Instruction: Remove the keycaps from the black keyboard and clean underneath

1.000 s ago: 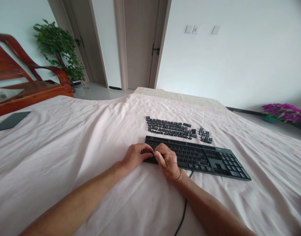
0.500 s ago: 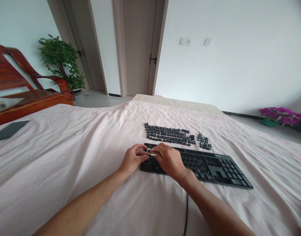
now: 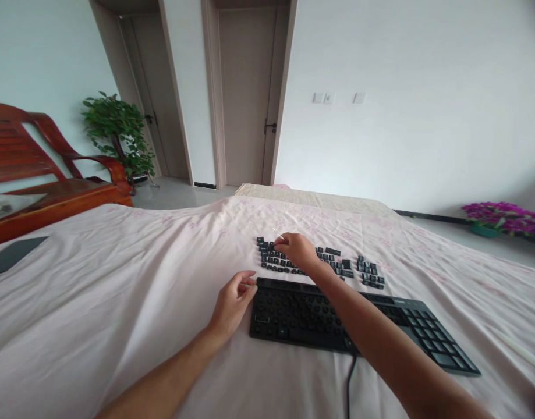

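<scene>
One keyboard [image 3: 308, 317], black, on the pink cloth [image 3: 162, 302], centre to lower right of the frame; number-pad keys [image 3: 437, 337] seated, much of the main field without caps. One body of loose keys [image 3: 276, 261], in rows just above the keyboard, at centre; one smaller set [image 3: 374, 269] to the right of it. One wire tool [image 3: 278, 234], thin and pale, projecting from the right hand [image 3: 297, 249]. One cable [image 3: 349, 384], running off the bottom edge.

Step in hand, as judged: work at the upper-left end of the loose rows. It seems to call for a narrow pinch and light touch, sparing the neighbouring keys.

Right hand: back uppermost, forearm slanting from the lower right across the keyboard; fingers pinched about the wire tool; whether a key is also between them cannot be told. Left hand [image 3: 232, 299]: lower centre, forearm rising from the bottom edge; fingers bent, parted from the thumb, nothing seen between; tips just beside the keyboard's upper-left corner, contact uncertain.
</scene>
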`<state>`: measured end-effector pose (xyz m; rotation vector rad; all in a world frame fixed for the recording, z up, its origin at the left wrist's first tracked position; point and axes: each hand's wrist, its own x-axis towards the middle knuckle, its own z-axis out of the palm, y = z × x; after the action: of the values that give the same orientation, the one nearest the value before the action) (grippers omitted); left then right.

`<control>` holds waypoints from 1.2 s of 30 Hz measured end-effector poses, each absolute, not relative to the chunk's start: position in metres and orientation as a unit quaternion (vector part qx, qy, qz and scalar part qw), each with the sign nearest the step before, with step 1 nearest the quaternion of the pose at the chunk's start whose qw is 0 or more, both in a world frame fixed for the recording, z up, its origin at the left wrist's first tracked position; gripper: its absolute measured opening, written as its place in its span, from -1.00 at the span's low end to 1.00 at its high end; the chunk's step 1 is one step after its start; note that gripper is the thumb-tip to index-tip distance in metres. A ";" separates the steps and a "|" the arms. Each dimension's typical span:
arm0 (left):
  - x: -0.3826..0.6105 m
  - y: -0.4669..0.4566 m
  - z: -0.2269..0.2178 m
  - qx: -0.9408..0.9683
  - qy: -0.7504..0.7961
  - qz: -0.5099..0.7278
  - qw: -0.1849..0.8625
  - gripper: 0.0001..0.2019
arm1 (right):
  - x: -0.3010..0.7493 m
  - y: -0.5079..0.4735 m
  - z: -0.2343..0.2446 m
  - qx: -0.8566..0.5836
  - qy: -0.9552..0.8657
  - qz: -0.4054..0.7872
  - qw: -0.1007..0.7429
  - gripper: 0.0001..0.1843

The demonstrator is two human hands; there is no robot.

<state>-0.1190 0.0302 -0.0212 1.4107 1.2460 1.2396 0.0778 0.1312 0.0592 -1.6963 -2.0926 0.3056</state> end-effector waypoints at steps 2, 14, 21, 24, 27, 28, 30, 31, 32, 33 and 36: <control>-0.119 0.032 -0.022 0.578 0.515 0.482 0.411 -0.63 | 0.080 0.167 0.057 -0.642 -0.737 0.102 0.188 -0.80; -0.118 0.035 -0.022 0.582 0.535 0.453 0.412 -0.65 | 0.064 0.246 0.021 -0.647 -0.748 0.090 0.114 -0.81; -0.118 0.035 -0.022 0.586 0.536 0.451 0.408 -0.68 | 0.060 0.251 0.018 -0.639 -0.757 0.087 0.103 -0.80; -0.117 0.035 -0.024 0.586 0.535 0.455 0.404 -0.68 | 0.060 0.247 0.021 -0.635 -0.760 0.088 0.110 -0.79; -0.117 0.035 -0.024 0.586 0.532 0.459 0.403 -0.68 | 0.060 0.239 0.028 -0.634 -0.757 0.087 0.132 -0.79; -0.118 0.035 -0.024 0.587 0.532 0.460 0.401 -0.69 | 0.061 0.235 0.032 -0.635 -0.755 0.086 0.142 -0.78; -0.118 0.035 -0.024 0.592 0.530 0.461 0.396 -0.70 | 0.064 0.224 0.042 -0.633 -0.751 0.085 0.165 -0.71; -0.118 0.034 -0.023 0.595 0.528 0.463 0.391 -0.71 | 0.067 0.217 0.049 -0.631 -0.751 0.087 0.174 -0.64; -0.119 0.033 -0.023 0.601 0.524 0.465 0.384 -0.72 | 0.071 0.208 0.057 -0.624 -0.753 0.094 0.187 -0.57; -0.119 0.032 -0.023 0.608 0.521 0.469 0.373 -0.73 | 0.075 0.197 0.065 -0.614 -0.757 0.106 0.198 -0.50; -0.120 0.026 -0.020 0.641 0.508 0.479 0.319 -0.75 | 0.090 0.150 0.089 -0.499 -0.791 0.190 0.299 -0.31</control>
<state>-0.1197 0.0258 -0.0202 1.6858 1.3352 1.2605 0.0905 0.1498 0.0887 -1.3243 -2.1014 0.5040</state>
